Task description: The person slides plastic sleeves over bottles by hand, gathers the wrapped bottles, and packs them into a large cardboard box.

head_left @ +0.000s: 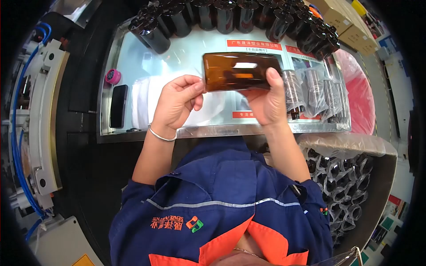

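A glossy amber bottle (242,82) lies sideways in the air above the table, held by my right hand (268,99). The thumb presses its near face at the right end, and the other fingers are behind it. My left hand (179,99) is closed in a pinch at the bottle's left end. Its fingertips meet the lower left corner; whether they grip the bottle or something thin beside it cannot be made out. Several bottles in clear plastic sleeves (316,94) lie on the table just right of my right hand.
Many dark bottles (225,17) stand along the back of the metal-edged table (208,131). At the left are a phone (118,106), a pink round container (112,76) and white sheets (141,102). A carton (381,177) of sleeved bottles stands at my right. Machinery (46,119) is far left.
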Action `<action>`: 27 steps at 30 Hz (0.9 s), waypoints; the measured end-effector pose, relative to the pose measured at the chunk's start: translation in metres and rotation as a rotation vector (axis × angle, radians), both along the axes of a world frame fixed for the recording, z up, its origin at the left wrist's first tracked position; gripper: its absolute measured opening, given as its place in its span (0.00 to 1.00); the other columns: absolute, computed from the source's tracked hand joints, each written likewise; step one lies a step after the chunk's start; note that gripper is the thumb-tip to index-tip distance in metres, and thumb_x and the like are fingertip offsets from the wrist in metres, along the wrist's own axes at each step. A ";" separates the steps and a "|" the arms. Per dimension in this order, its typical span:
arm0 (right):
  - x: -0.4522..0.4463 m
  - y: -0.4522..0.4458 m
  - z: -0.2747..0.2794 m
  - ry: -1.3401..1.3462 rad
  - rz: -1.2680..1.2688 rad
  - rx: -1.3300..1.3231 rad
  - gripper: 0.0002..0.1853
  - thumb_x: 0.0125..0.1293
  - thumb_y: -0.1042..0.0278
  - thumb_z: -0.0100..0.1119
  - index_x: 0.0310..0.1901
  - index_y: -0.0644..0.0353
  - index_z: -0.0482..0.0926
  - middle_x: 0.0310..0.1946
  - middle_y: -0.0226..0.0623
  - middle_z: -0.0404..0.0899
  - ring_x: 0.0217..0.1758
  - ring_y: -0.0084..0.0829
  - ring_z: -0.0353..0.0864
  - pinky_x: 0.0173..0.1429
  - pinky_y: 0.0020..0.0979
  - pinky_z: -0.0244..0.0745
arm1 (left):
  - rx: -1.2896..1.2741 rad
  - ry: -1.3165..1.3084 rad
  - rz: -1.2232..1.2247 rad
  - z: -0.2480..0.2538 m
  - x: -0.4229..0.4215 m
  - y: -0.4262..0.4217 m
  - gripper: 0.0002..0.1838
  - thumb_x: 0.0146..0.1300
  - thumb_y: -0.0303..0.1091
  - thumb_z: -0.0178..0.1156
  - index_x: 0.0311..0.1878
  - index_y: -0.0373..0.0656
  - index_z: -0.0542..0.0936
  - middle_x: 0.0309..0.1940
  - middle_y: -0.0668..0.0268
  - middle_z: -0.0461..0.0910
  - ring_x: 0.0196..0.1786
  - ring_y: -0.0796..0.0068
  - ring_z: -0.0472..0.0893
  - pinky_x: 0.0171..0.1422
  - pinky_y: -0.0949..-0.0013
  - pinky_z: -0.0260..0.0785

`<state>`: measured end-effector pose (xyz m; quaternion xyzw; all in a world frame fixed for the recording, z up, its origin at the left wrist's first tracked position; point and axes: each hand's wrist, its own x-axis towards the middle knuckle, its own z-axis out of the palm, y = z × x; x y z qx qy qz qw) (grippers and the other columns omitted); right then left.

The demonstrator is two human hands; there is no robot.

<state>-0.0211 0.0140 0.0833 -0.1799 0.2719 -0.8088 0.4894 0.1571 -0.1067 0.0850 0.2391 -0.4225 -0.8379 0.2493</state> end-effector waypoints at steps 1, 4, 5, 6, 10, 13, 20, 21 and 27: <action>-0.006 0.005 0.001 0.081 -0.052 -0.003 0.26 0.61 0.61 0.63 0.56 0.68 0.70 0.49 0.42 0.78 0.52 0.35 0.79 0.58 0.39 0.76 | -0.004 -0.002 0.000 0.000 0.002 -0.001 0.06 0.63 0.25 0.61 0.41 0.35 0.78 0.30 0.61 0.79 0.24 0.77 0.76 0.26 0.76 0.68; -0.016 0.016 0.005 0.553 -0.161 -0.003 0.35 0.49 0.72 0.73 0.60 0.60 0.66 0.50 0.36 0.72 0.53 0.27 0.75 0.59 0.31 0.72 | 0.041 0.221 -0.054 0.003 0.004 -0.002 0.05 0.62 0.24 0.62 0.41 0.35 0.78 0.30 0.61 0.80 0.23 0.79 0.76 0.24 0.78 0.66; -0.012 0.020 0.010 0.735 -0.175 0.054 0.37 0.46 0.73 0.74 0.60 0.57 0.68 0.51 0.39 0.72 0.54 0.32 0.76 0.60 0.33 0.72 | 0.043 0.219 -0.056 0.005 0.002 0.001 0.05 0.62 0.24 0.62 0.41 0.35 0.78 0.30 0.61 0.80 0.23 0.79 0.76 0.24 0.78 0.66; -0.010 0.023 0.019 1.094 -0.204 0.048 0.38 0.45 0.72 0.75 0.61 0.57 0.68 0.51 0.42 0.72 0.55 0.36 0.76 0.60 0.34 0.72 | -0.063 0.165 -0.112 0.008 -0.001 0.005 0.05 0.62 0.24 0.62 0.40 0.35 0.79 0.30 0.61 0.81 0.22 0.80 0.76 0.24 0.78 0.66; 0.012 0.021 0.019 1.473 -0.065 0.155 0.42 0.42 0.69 0.76 0.63 0.46 0.69 0.63 0.50 0.61 0.59 0.52 0.72 0.60 0.42 0.72 | -0.349 0.020 -0.349 0.043 -0.003 0.023 0.02 0.59 0.21 0.63 0.35 0.33 0.81 0.29 0.64 0.81 0.22 0.83 0.77 0.24 0.80 0.68; 0.017 0.019 0.004 1.394 -0.006 0.079 0.39 0.40 0.70 0.75 0.58 0.47 0.71 0.62 0.48 0.63 0.59 0.52 0.70 0.60 0.44 0.71 | -0.453 -0.018 -0.398 0.055 -0.004 0.024 0.02 0.59 0.21 0.63 0.35 0.33 0.81 0.29 0.65 0.81 0.23 0.85 0.77 0.26 0.81 0.68; -0.045 0.032 0.003 2.270 -0.082 0.285 0.30 0.41 0.69 0.73 0.51 0.49 0.77 0.61 0.42 0.68 0.64 0.51 0.67 0.63 0.43 0.68 | -0.632 -0.682 0.202 0.031 0.019 -0.036 0.06 0.60 0.27 0.64 0.37 0.34 0.81 0.27 0.68 0.79 0.23 0.85 0.75 0.24 0.82 0.63; -0.053 0.032 0.006 2.250 -0.056 0.326 0.29 0.43 0.65 0.74 0.52 0.48 0.77 0.60 0.43 0.70 0.65 0.49 0.67 0.64 0.43 0.68 | -0.642 -0.795 0.212 0.019 0.027 -0.046 0.07 0.59 0.29 0.65 0.36 0.34 0.81 0.26 0.68 0.79 0.23 0.85 0.74 0.24 0.82 0.63; -0.132 -0.028 0.035 1.849 -0.496 0.762 0.38 0.51 0.42 0.70 0.60 0.54 0.71 0.48 0.48 0.80 0.55 0.46 0.78 0.57 0.42 0.73 | -1.119 -1.214 -0.145 -0.032 0.039 -0.042 0.16 0.50 0.41 0.69 0.31 0.36 0.79 0.28 0.53 0.81 0.33 0.57 0.81 0.40 0.60 0.71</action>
